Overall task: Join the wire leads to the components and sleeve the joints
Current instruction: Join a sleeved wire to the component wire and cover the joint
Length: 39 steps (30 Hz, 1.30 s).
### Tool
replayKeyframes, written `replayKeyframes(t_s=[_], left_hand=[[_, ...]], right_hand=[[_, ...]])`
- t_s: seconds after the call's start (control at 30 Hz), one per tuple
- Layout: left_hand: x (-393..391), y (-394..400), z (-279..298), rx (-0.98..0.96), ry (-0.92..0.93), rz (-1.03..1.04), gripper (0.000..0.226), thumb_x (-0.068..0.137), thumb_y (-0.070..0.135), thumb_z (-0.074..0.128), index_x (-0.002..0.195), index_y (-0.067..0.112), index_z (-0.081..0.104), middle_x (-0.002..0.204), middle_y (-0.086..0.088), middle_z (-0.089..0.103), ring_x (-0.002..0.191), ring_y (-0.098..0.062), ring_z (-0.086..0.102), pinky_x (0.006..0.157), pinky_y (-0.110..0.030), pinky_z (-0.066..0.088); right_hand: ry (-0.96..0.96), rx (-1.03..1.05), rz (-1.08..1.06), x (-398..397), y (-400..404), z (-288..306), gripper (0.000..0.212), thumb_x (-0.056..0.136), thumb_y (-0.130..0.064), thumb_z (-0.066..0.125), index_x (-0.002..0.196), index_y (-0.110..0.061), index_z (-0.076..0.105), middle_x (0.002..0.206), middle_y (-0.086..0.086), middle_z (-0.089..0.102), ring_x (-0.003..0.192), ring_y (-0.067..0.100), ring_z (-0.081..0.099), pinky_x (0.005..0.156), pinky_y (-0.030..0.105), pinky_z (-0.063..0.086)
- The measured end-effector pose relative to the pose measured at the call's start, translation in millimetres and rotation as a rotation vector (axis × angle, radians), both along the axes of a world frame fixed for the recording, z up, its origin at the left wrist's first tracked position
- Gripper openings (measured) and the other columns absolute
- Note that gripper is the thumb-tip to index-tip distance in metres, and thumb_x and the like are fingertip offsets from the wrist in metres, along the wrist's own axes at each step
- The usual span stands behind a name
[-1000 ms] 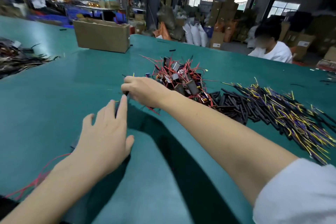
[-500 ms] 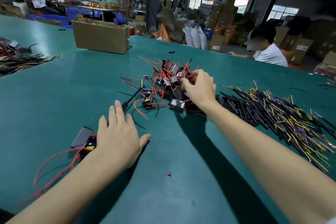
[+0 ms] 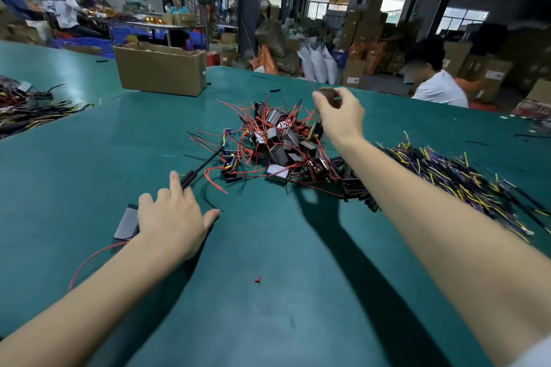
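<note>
Components (image 3: 280, 143) lay heaped with their red leads tangled in the middle of the green tabletop (image 3: 298, 292), and I took that heap as my landmark. Only the head view was there to go by. My right hand (image 3: 340, 116) was raised above the far side of the heap, its fingers (image 3: 320, 104) pinched round one dark, blurred component (image 3: 329, 97); I judged I held it high so its leads would come free of the tangle. My left hand (image 3: 173, 214) lay flat on the tabletop on the near left of the heap, fingers straight and released, gripping nothing. Its fingertips reached a black sleeved lead (image 3: 202, 167) that ran from there toward the heap, and under its outer edge sat a finished grey component (image 3: 126, 223) with a red wire (image 3: 92, 259) trailing nearer me; I think I kept that piece pinned so it stayed apart. Right of the heap lay black sleeves (image 3: 354, 188), then the pile of yellow and purple wire leads (image 3: 447, 176), near for the next join. Behind the heap stood a cardboard box (image 3: 159, 68).
</note>
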<state>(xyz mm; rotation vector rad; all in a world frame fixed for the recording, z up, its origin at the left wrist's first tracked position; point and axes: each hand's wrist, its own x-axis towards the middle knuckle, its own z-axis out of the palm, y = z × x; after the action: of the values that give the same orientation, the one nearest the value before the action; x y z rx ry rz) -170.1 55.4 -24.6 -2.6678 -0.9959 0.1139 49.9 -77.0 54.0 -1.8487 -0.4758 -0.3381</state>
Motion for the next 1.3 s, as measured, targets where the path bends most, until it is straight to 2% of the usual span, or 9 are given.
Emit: replayKeyframes(t_s=[0.13, 0.4, 0.5, 0.57, 0.67, 0.83, 1.0, 1.1, 1.3], left_hand=[[-15, 3, 1, 0.007, -0.004, 0.061, 0.070, 0.095, 0.064, 0.014, 0.140, 0.015, 0.034, 0.160, -0.011, 0.007, 0.137, -0.020, 0.032, 0.101, -0.036, 0.031], [-30, -6, 8, -0.021, 0.025, 0.049, 0.062, 0.096, 0.061, 0.021, 0.128, 0.018, 0.052, 0.157, -0.024, 0.001, 0.143, -0.034, 0.014, 0.110, -0.043, 0.022], [-15, -18, 12, -0.030, -0.296, -0.225, 0.040, 0.099, 0.042, 0.036, 0.117, 0.016, 0.061, 0.155, -0.021, 0.018, 0.140, -0.031, 0.025, 0.109, -0.041, 0.024], [4, -29, 17, -0.283, -0.699, -0.428, 0.031, 0.098, 0.025, 0.043, 0.114, 0.013, 0.065, 0.140, -0.011, 0.047, 0.125, -0.026, 0.046, 0.102, -0.035, 0.034], [41, -49, 34, -1.049, -1.036, -0.300, 0.030, 0.100, 0.025, 0.041, 0.105, 0.011, 0.068, 0.109, -0.005, 0.066, 0.101, -0.020, 0.060, 0.089, -0.030, 0.042], [84, -76, 50, -1.842, -1.036, -0.017, 0.051, 0.099, 0.048, 0.038, 0.127, 0.008, 0.052, 0.117, -0.013, 0.060, 0.096, -0.023, 0.059, 0.082, -0.032, 0.048], [92, -95, 57, -2.206, -1.108, -0.096, 0.022, 0.099, 0.022, 0.048, 0.114, 0.009, 0.056, 0.104, -0.017, 0.054, 0.080, -0.022, 0.065, 0.057, -0.017, 0.053], [95, -100, 59, -2.119, -1.123, -0.285, 0.032, 0.098, 0.012, 0.047, 0.129, 0.002, 0.052, 0.109, -0.019, 0.049, 0.083, -0.021, 0.061, 0.071, -0.019, 0.051], [91, -105, 74, -1.309, -1.103, -0.594, 0.023, 0.089, 0.019, 0.065, 0.107, 0.006, 0.072, 0.086, -0.005, 0.067, 0.067, -0.003, 0.052, 0.060, -0.013, 0.043]], right_hand=[[-0.089, 0.181, 0.093, -4, -11, 14, 0.016, 0.091, -0.028, 0.063, 0.097, -0.015, 0.055, 0.086, 0.000, 0.058, 0.072, 0.009, 0.050, 0.054, 0.006, 0.037], [-0.184, 0.073, 0.182, -23, -21, 21, 0.019, 0.087, -0.024, 0.068, 0.104, -0.019, 0.060, 0.089, -0.002, 0.057, 0.073, 0.000, 0.050, 0.057, 0.003, 0.040], [-0.168, 0.032, 0.224, -33, -29, 13, 0.015, 0.084, -0.021, 0.071, 0.096, -0.020, 0.062, 0.079, -0.008, 0.056, 0.067, -0.002, 0.050, 0.058, 0.004, 0.038], [-0.093, 0.030, 0.295, -40, -38, 6, 0.011, 0.084, -0.019, 0.072, 0.091, -0.020, 0.064, 0.078, -0.007, 0.058, 0.067, 0.000, 0.051, 0.060, 0.006, 0.039], [0.049, 0.083, 0.482, -53, -57, -7, 0.013, 0.085, -0.010, 0.070, 0.085, -0.021, 0.064, 0.078, -0.009, 0.064, 0.068, -0.003, 0.057, 0.066, 0.008, 0.044], [0.269, 0.154, 0.707, -65, -91, -22, 0.008, 0.081, -0.014, 0.067, 0.088, -0.016, 0.063, 0.084, 0.001, 0.067, 0.080, 0.011, 0.060, 0.074, 0.021, 0.049], [0.257, -0.047, 0.707, -65, -120, -28, 0.009, 0.084, -0.018, 0.065, 0.091, -0.013, 0.064, 0.084, 0.006, 0.067, 0.078, 0.015, 0.059, 0.072, 0.027, 0.046], [0.187, -0.159, 0.670, -66, -134, -25, 0.009, 0.088, -0.010, 0.065, 0.095, -0.006, 0.063, 0.081, 0.006, 0.067, 0.075, 0.014, 0.059, 0.070, 0.023, 0.046], [0.184, -0.368, 0.675, -75, -158, -15, 0.030, 0.079, -0.026, 0.072, 0.100, -0.007, 0.063, 0.088, 0.014, 0.071, 0.076, 0.012, 0.062, 0.075, 0.025, 0.050]])
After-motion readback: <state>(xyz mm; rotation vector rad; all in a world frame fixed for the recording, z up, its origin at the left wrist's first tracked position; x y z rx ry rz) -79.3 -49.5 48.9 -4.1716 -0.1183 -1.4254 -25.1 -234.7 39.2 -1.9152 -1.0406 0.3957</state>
